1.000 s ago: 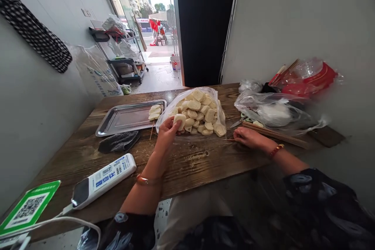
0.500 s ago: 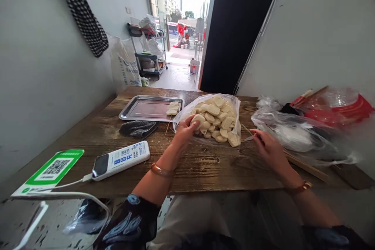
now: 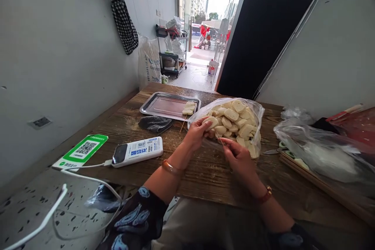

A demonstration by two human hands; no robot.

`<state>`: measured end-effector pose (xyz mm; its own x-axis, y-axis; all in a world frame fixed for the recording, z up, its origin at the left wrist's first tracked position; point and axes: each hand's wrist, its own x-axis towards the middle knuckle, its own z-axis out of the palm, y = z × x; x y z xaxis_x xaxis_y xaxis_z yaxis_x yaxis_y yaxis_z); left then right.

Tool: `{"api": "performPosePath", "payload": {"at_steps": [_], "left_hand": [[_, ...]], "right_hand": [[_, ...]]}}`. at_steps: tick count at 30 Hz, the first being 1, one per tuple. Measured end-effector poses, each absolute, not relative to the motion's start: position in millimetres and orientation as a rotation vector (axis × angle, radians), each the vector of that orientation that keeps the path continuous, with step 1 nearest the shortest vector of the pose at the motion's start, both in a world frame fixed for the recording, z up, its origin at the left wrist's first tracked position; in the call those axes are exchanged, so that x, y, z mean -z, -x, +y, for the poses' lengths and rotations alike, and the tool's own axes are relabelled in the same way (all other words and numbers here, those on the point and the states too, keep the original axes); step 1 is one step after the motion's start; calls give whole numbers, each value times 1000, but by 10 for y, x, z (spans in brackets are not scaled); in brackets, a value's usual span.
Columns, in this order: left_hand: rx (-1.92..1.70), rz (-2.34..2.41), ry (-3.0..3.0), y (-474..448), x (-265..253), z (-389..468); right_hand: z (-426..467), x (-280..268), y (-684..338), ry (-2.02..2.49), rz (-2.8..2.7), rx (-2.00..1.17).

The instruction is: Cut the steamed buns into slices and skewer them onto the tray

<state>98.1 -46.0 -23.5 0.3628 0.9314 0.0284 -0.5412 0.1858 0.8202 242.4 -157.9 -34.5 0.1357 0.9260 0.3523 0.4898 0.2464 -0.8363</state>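
Note:
My left hand (image 3: 196, 133) pinches a pale oval bread-like slice (image 3: 209, 122) at the near left side of an open clear plastic bag (image 3: 261, 114). A heap of similar slices (image 3: 233, 115) fills the bag. Between the fingertips of my right hand (image 3: 239, 159) is a thin wooden skewer (image 3: 219, 137), its tip pointing up and left toward the held slice. Whether the tip touches the slice I cannot tell. On the right end of a metal tray (image 3: 164, 105) lie several skewered slices (image 3: 189, 108), with their stick jutting over the near rim.
Left of my hands lie a dark cloth (image 3: 155, 124), a white power bank (image 3: 139, 151) with a cable, and a green QR card (image 3: 84, 150). To the right are scissors (image 3: 272, 151), wooden sticks (image 3: 304, 174) and a clear plastic bag (image 3: 328, 152). A cart (image 3: 172, 52) stands by the doorway.
My right hand has moved left from beside the scissors to the front of the bag, bringing the skewer near my left hand. The slice in my left hand is lifted slightly. The view has turned left.

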Motion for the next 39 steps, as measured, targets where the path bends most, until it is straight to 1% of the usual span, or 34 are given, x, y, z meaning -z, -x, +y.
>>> {"api": "performPosePath", "payload": {"at_steps": [3,8,19,39], "left_hand": [[-1095,602,-829,-981,253,-448],[-1033,631,-855,-999,267,-461],[-998,715,-861,-1040,238,-488],[-1003,719,-930,-1082,285,-541]], "right_hand": [[-1548,455,-2481,1362,-1517,-490],[-1566,578,-2542,1328,-1541,-513],[-1551,568,-2555,1309,-1563,-497],[-1505,624,-2564,1324,-1551,-487]]}}
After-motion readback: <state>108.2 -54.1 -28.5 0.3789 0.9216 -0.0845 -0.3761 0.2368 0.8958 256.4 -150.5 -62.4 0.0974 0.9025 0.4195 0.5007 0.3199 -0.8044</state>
